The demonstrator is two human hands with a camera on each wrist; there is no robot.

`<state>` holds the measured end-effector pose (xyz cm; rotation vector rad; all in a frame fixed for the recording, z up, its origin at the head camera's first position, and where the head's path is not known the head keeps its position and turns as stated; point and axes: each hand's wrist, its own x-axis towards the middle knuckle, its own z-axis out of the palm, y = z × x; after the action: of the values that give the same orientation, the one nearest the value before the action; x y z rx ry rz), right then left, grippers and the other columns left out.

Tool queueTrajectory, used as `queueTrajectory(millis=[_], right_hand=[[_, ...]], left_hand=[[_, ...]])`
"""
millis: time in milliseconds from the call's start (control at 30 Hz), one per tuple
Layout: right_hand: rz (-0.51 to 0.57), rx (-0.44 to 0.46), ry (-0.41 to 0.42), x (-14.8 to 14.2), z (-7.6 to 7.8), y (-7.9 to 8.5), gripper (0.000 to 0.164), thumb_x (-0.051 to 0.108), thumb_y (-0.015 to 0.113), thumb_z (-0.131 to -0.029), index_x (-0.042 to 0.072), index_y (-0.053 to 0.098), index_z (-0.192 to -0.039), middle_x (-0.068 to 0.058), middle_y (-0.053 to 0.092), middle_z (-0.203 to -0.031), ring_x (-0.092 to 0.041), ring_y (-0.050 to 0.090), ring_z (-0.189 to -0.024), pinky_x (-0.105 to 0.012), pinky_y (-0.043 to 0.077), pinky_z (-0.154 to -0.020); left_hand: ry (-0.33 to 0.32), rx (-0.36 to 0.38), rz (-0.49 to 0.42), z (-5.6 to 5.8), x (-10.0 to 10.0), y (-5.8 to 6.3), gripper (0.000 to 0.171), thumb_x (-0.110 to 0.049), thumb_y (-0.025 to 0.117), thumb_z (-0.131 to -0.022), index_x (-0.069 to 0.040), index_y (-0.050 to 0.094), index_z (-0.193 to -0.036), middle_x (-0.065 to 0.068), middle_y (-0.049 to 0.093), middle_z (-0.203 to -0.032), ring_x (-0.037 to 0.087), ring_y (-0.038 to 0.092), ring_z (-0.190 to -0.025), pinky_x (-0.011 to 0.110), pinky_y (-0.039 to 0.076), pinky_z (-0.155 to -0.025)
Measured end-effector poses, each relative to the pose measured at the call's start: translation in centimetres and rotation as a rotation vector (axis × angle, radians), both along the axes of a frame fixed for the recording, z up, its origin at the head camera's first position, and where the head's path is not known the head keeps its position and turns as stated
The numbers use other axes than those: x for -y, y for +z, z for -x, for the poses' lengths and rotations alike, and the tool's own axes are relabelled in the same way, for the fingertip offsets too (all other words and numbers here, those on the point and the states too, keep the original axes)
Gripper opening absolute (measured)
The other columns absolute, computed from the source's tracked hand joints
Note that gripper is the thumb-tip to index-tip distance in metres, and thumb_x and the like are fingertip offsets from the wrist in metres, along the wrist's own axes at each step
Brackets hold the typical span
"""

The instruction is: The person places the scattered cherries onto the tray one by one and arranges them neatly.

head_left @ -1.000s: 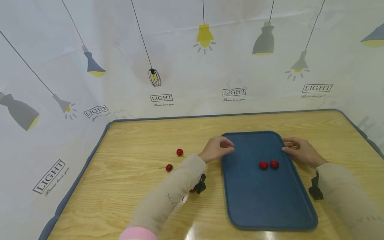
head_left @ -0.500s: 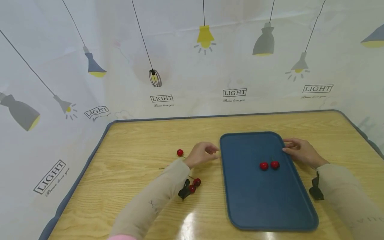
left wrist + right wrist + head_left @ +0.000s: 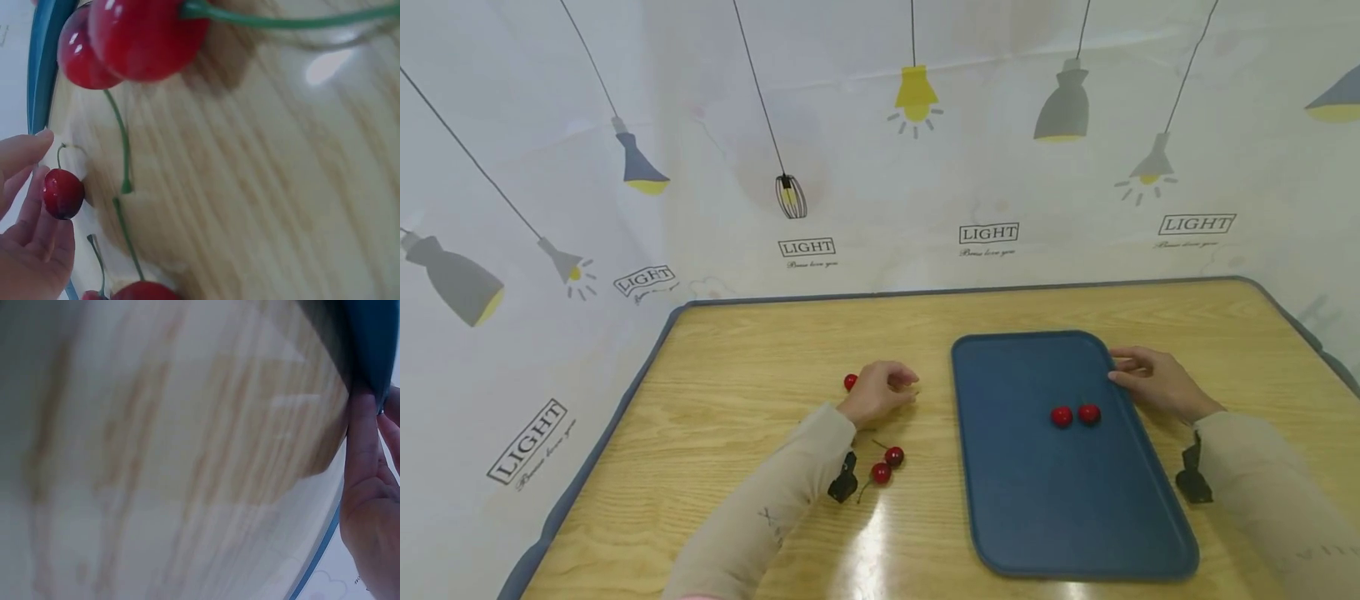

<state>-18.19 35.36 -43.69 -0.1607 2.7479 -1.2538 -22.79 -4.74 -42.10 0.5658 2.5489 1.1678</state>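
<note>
My left hand [image 3: 876, 392] is low over the table, left of the blue tray [image 3: 1022, 500]. In the left wrist view its thumb and bent fingers stand around a red cherry [image 3: 64, 194] with a green stem, a gap showing beside the thumb. My right hand [image 3: 1165, 383] holds the tray's right rim near the far corner; in the right wrist view the rim runs between thumb and fingers. Two cherries [image 3: 1075, 415] lie side by side on the tray. Two more [image 3: 887, 465] lie near the left wrist. Another cherry [image 3: 850, 382] is partly behind the left hand.
The wood-grain table [image 3: 760, 350] has a blue edge strip and meets a pale wall covering [image 3: 880, 167] printed with lamps. A black wrist camera [image 3: 843, 477] sits close beside the table cherries. In the left wrist view, large cherries [image 3: 150, 37] fill the near foreground.
My left hand has moved left, from over the tray's left edge to the table cherries, with the sleeve uncovering two of them. My right hand has stayed at the tray's rim.
</note>
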Motion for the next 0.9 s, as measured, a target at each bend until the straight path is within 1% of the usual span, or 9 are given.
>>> queueTrajectory(millis=[133, 367, 500, 667, 900], right_hand=[[0.006, 0.012, 0.001, 0.0, -0.1, 0.1, 0.053, 0.022, 0.051, -0.091, -0.011, 0.035, -0.129, -0.034, 0.047, -0.111, -0.044, 0.049, -0.099, -0.032, 0.049, -0.068], [0.009, 0.021, 0.012, 0.1, -0.3, 0.5, 0.053, 0.023, 0.050, -0.091, -0.011, 0.034, -0.130, -0.034, 0.047, -0.113, -0.045, 0.048, -0.100, -0.036, 0.048, -0.072], [0.010, 0.022, 0.012, 0.1, -0.3, 0.5, 0.053, 0.023, 0.050, -0.091, -0.011, 0.033, -0.130, -0.034, 0.046, -0.113, -0.045, 0.048, -0.100, -0.037, 0.048, -0.072], [0.002, 0.021, 0.014, 0.1, -0.2, 0.5, 0.054, 0.023, 0.049, -0.091, -0.010, 0.033, -0.130, -0.035, 0.046, -0.113, -0.045, 0.048, -0.100, -0.043, 0.046, -0.075], [0.009, 0.025, 0.010, -0.1, -0.1, 0.2, 0.053, 0.023, 0.050, -0.091, -0.010, 0.034, -0.130, -0.033, 0.047, -0.113, -0.044, 0.049, -0.100, -0.036, 0.048, -0.071]], left_hand=[[0.010, -0.016, 0.026, -0.1, 0.1, -0.5, 0.021, -0.005, 0.068, -0.077, -0.001, 0.064, -0.096, 0.007, 0.061, -0.088, 0.016, 0.054, -0.077, 0.024, 0.045, -0.067], [0.026, -0.042, 0.051, -0.1, 0.4, -1.1, 0.020, -0.006, 0.069, -0.075, -0.002, 0.064, -0.094, 0.006, 0.061, -0.085, 0.013, 0.054, -0.075, 0.023, 0.044, -0.065], [0.034, -0.036, 0.042, -0.2, 0.5, -1.1, 0.019, -0.006, 0.069, -0.075, -0.001, 0.065, -0.092, 0.005, 0.060, -0.082, 0.013, 0.053, -0.073, 0.022, 0.043, -0.064], [0.054, -0.017, 0.035, -0.1, 0.5, -1.2, 0.017, -0.005, 0.069, -0.075, -0.001, 0.065, -0.092, 0.004, 0.059, -0.079, 0.012, 0.052, -0.071, 0.021, 0.043, -0.062], [0.064, -0.014, 0.041, -0.2, 0.4, -1.3, 0.013, -0.004, 0.065, -0.078, -0.002, 0.065, -0.091, 0.002, 0.058, -0.077, 0.010, 0.051, -0.069, 0.021, 0.042, -0.061]])
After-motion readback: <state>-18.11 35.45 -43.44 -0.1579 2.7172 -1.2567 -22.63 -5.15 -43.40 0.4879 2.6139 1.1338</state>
